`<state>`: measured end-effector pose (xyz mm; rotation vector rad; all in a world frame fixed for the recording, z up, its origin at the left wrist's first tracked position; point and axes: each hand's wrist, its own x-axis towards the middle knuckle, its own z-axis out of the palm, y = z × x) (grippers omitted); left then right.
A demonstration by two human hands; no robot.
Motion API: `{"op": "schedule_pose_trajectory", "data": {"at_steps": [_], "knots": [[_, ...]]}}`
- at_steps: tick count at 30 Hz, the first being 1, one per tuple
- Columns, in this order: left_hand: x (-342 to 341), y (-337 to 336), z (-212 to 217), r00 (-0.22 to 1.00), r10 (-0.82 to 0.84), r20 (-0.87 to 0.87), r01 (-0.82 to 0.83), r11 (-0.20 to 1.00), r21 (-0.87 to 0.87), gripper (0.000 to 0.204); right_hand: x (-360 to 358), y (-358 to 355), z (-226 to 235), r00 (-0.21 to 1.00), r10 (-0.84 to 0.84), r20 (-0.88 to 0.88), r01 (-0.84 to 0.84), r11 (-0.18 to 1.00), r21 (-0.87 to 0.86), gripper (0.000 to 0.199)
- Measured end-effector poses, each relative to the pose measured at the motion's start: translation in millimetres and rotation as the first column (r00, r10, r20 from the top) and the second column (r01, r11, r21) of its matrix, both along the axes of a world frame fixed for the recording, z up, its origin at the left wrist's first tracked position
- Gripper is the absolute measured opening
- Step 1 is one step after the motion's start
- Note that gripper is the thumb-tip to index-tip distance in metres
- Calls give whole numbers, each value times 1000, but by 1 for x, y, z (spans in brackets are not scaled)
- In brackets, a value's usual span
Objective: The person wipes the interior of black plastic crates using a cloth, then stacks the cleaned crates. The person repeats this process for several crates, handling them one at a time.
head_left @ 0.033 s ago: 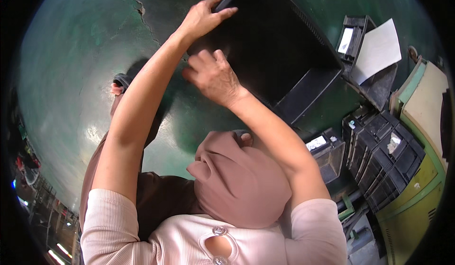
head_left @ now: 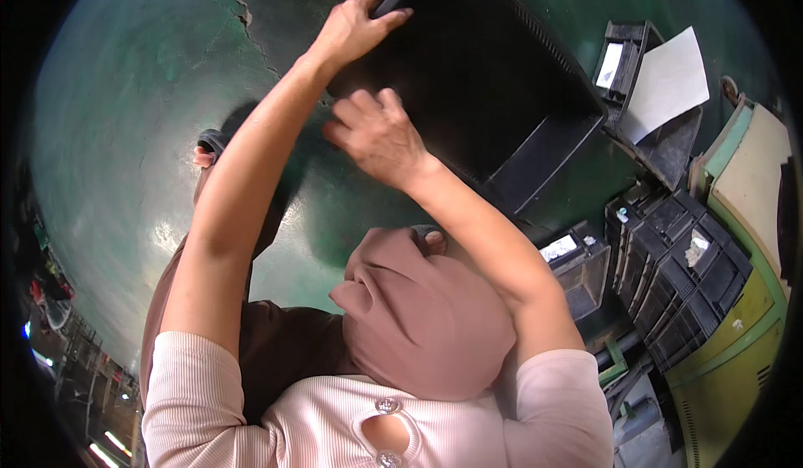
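Observation:
A large black plastic crate point(head_left: 468, 75) is tilted in front of me, its dark hollow facing my way. At its upper left corner my left hand point(head_left: 355, 29) holds the rim, with thumb and fingers on either side. My right hand point(head_left: 376, 133) is closed, its knuckles up, beside the crate's near left edge. The fingertips are hidden, so I cannot see whether they grip that edge or hold something small. My knee under brown cloth point(head_left: 427, 317) is bent below the crate.
A green floor point(head_left: 150, 133) with a long crack lies under everything. On the right are a black bin point(head_left: 677, 146) with a white sheet point(head_left: 669, 83), a smaller dark bin point(head_left: 581, 276), stacked black crates point(head_left: 677, 276) and a yellow-green cabinet point(head_left: 728, 351).

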<state>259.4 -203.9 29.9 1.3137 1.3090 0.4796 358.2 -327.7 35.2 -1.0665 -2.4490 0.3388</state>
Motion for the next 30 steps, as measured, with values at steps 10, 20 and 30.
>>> {"op": "schedule_pose_trajectory", "data": {"at_steps": [10,20,30], "knots": [[7,-5,-13,995,82,62,-84,996,26,61,145,-108,-9,988,-157,5,156,977,-147,40],[3,-1,-22,966,-7,-257,57,981,185,71,54,-47,-21,972,-233,-11,233,969,81,6],[6,1,-23,947,-52,-318,123,970,210,75,206,-114,1,734,-679,25,679,730,-80,21]]}}
